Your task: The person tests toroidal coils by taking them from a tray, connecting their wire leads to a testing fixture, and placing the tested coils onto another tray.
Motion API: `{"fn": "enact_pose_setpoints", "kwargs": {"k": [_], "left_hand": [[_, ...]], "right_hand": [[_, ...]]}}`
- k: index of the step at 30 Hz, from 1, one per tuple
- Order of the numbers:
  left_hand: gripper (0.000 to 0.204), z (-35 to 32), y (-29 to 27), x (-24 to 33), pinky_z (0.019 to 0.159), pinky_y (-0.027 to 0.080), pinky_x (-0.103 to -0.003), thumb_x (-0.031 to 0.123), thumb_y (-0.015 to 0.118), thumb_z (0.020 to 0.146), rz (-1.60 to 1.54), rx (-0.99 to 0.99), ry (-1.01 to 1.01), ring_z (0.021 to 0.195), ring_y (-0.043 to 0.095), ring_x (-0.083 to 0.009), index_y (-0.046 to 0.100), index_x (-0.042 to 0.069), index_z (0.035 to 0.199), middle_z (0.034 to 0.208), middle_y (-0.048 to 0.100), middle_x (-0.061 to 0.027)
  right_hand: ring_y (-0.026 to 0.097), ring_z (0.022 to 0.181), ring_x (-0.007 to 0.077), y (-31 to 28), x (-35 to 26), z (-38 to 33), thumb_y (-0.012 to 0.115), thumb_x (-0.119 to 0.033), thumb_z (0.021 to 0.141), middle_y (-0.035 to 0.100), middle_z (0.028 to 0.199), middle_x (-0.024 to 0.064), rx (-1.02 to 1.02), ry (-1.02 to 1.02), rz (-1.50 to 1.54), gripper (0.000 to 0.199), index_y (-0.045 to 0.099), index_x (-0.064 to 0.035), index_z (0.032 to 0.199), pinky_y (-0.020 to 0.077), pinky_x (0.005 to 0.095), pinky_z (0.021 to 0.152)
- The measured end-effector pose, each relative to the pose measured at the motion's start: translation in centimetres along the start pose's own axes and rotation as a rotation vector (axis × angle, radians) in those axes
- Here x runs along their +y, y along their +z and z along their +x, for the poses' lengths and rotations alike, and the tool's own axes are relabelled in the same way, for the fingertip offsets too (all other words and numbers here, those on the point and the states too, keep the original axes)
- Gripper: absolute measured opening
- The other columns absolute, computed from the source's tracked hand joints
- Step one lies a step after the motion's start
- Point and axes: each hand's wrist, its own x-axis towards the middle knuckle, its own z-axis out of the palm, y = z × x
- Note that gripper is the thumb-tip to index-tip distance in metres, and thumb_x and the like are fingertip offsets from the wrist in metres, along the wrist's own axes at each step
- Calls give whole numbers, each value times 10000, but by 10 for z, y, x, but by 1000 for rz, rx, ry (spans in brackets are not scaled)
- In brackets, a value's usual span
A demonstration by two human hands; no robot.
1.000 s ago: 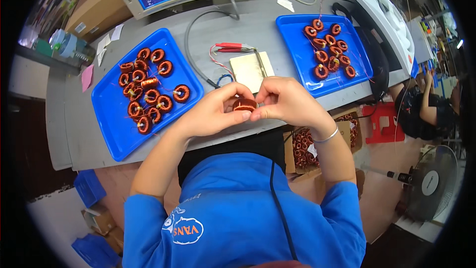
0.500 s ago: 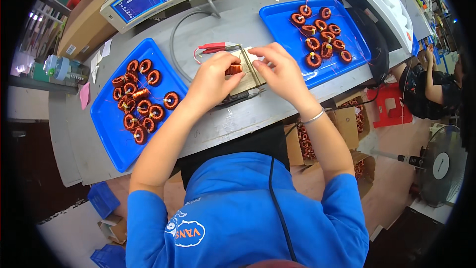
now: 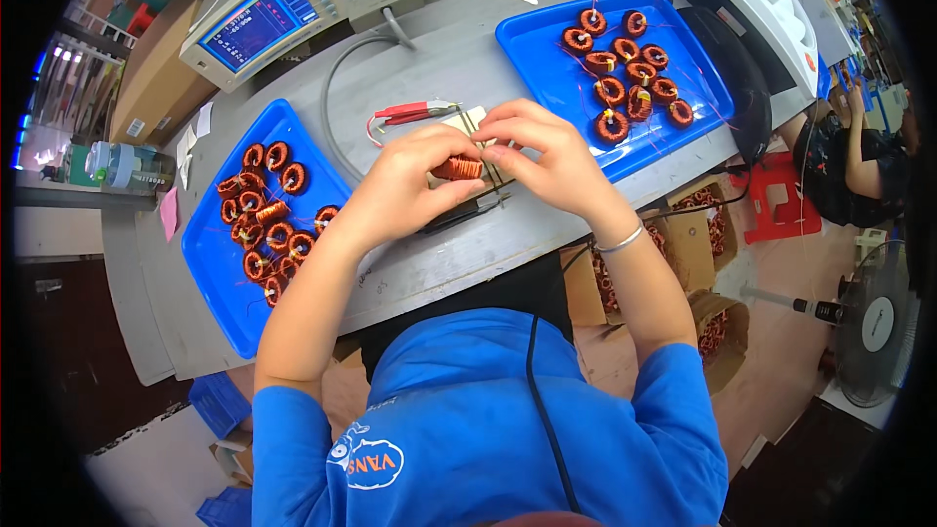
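My left hand point(image 3: 405, 185) is closed around a copper-wound toroidal coil point(image 3: 461, 168), its windings showing between thumb and fingers. My right hand point(image 3: 542, 158) meets it, thumb and fingers pinched together beside the coil; whatever they hold is too small to make out. Both hands are over a small pale board with metal bars point(image 3: 472, 121), which they partly cover. A red clip point(image 3: 415, 112) reaches the board's far side, while a black clip point(image 3: 464, 214) lies at its near side.
Similar coils fill a blue tray point(image 3: 220, 303) at left and another blue tray point(image 3: 537, 31) at right. A meter with a lit screen point(image 3: 256, 27) stands behind, its grey cable point(image 3: 330, 102) curving across the table. A white device point(image 3: 747, 10) stands far right; cartons of coils point(image 3: 717, 332) sit below.
My right hand has closed in on my left, its fingers now pinched beside the coil. The left hand still holds the coil. The meter's reading has changed and the whole view has shifted slightly.
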Motion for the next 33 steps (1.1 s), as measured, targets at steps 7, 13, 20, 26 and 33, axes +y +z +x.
{"fn": "enact_pose_setpoints", "kwargs": {"k": [7, 13, 20, 26, 33], "left_hand": [[209, -4, 6, 15, 692, 486, -305, 83, 707, 763, -41, 318, -73, 795, 615, -222, 600, -15, 913, 843, 609, -116], [229, -7, 19, 10, 701, 491, -294, 69, 718, 745, 99, 399, 31, 777, 620, -221, 601, -14, 923, 861, 620, -118], [232, -10, 26, 5, 700, 497, -298, 34, 714, 729, 155, 341, 88, 812, 600, -239, 593, -17, 920, 910, 592, -118], [214, -6, 31, -23, 676, 497, -313, 36, 699, 734, 184, 267, -28, 772, 596, -249, 583, -31, 901, 862, 565, -116], [204, -1, 44, -37, 677, 482, -362, 64, 692, 731, 384, 296, -73, 770, 588, -298, 601, -12, 898, 867, 575, -123]], "right_hand": [[573, 767, 146, 9, -22, -11, 618, -41, 838, 604, 815, 78, 152, -9, 206, 55, 608, 13, 831, 459, 274, 700], [582, 787, 104, 20, -24, -18, 592, -98, 896, 630, 854, 48, 316, 408, 753, 148, 624, 30, 964, 465, 243, 712], [590, 726, 121, 6, -6, -18, 595, -148, 888, 625, 797, 63, 152, 353, 241, 188, 662, 23, 925, 465, 252, 651], [592, 756, 265, 12, 15, -17, 642, -54, 779, 607, 868, 73, 210, 67, -217, 137, 665, -74, 912, 485, 324, 658], [567, 850, 254, 22, 29, -17, 653, -67, 749, 592, 917, 58, 202, -56, -422, 157, 676, -114, 897, 460, 357, 721]]}}
